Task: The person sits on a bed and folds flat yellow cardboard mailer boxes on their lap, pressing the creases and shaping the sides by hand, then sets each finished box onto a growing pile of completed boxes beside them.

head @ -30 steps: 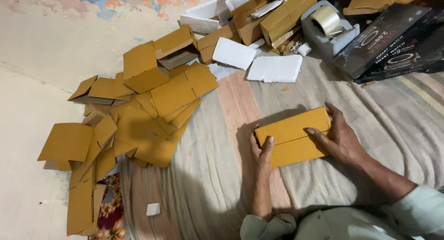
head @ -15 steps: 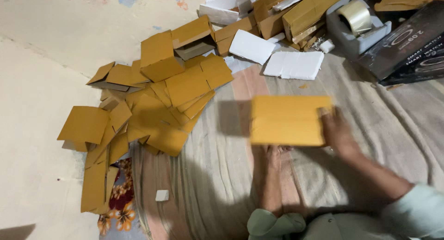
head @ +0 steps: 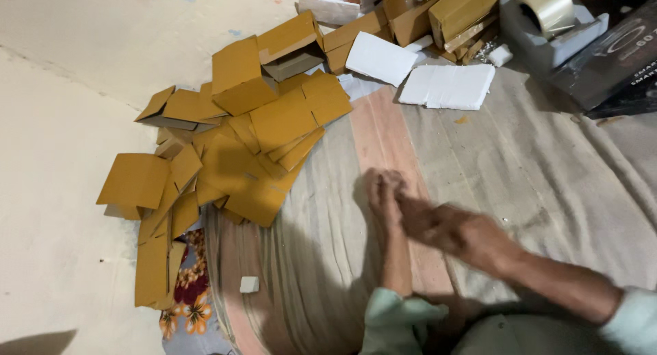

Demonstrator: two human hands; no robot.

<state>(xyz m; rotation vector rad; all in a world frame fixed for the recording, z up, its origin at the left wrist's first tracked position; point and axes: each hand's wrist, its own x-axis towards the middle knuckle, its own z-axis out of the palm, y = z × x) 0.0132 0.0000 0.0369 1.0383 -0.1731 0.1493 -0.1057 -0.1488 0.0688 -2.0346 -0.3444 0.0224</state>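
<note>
- One striped blanket (head: pixel 534 191) spread over the floor; I see both hands working above it.
- One heap of flat brown cardboard boxes (head: pixel 253 143), left of the hands, near but apart.
- Two white foam slabs (head: pixel 448 86), well beyond.
- One grey tape dispenser (head: pixel 547 26), far right.
- Right hand (head: pixel 458 233) and left hand (head: pixel 384 194): blurred together, apparently holding nothing; I cannot tell whether the fingers are clenched or released.
- Risk, as I judge it: a hasty sweep of either hand could scatter the loosely stacked heap.

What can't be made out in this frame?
- Head view: both hands, left hand and right hand, are motion-blurred; fingers and grip unreadable.
- Tape dispenser: top cut by the frame edge.
- Black box: cut by the right edge.
- Cardboard pile: lower pieces hidden by overlap.
</note>
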